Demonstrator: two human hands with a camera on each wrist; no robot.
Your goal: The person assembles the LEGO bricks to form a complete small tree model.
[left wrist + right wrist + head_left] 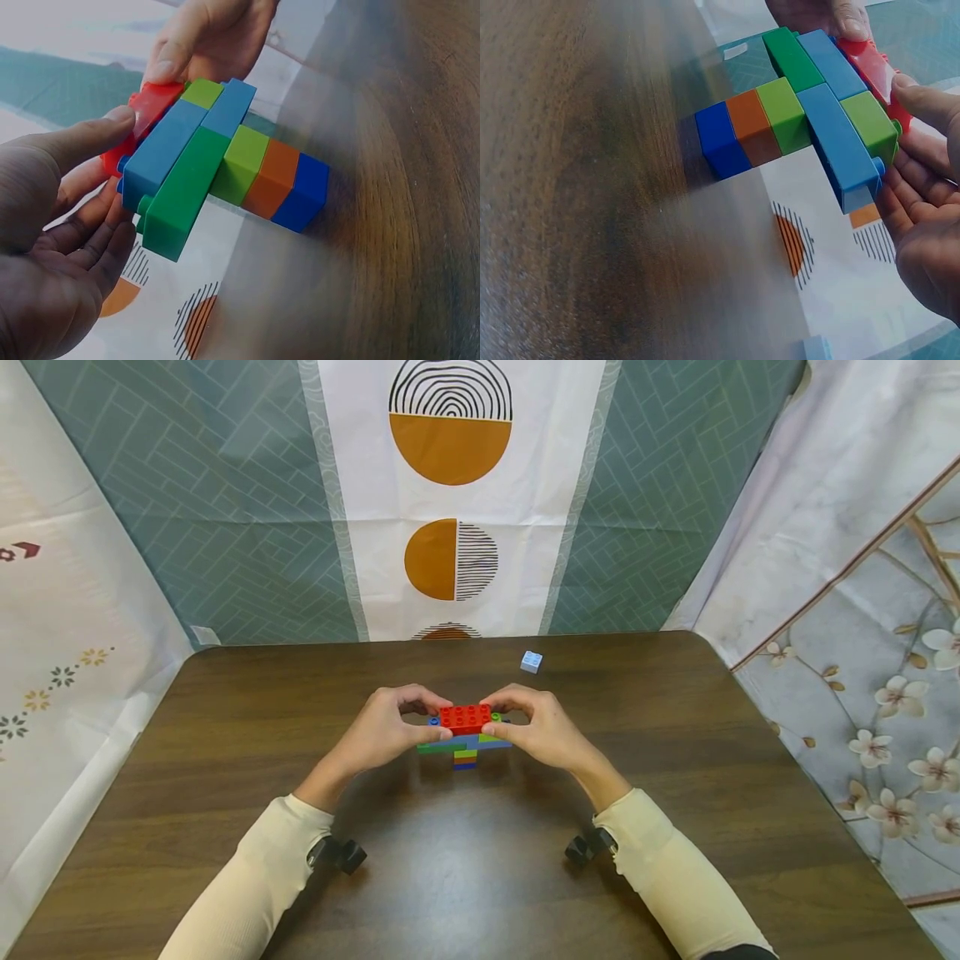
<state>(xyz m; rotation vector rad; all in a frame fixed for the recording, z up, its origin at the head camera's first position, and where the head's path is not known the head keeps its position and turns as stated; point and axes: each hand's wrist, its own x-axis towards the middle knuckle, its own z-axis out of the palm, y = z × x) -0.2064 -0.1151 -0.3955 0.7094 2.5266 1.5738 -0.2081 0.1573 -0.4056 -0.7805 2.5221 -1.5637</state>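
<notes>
A long red brick (465, 719) tops a stack of toy building bricks. My left hand (386, 727) pinches its left end, thumb on the near side and fingers behind. At the right end my right hand (543, 727) pinches it the same way. Under the red brick lie a blue brick (161, 150) and a lime brick (870, 124). Below those, a green brick (184, 199) and another blue brick (840, 146) stick out to the sides. A narrow column of lime, orange (754, 127) and dark blue (724, 142) bricks stands on the table beneath.
A loose light blue brick (531, 662) lies near the far edge of the brown wooden table (247, 718), beyond the right hand. Patterned cloth (247, 527) hangs behind the table, with more cloth at both sides.
</notes>
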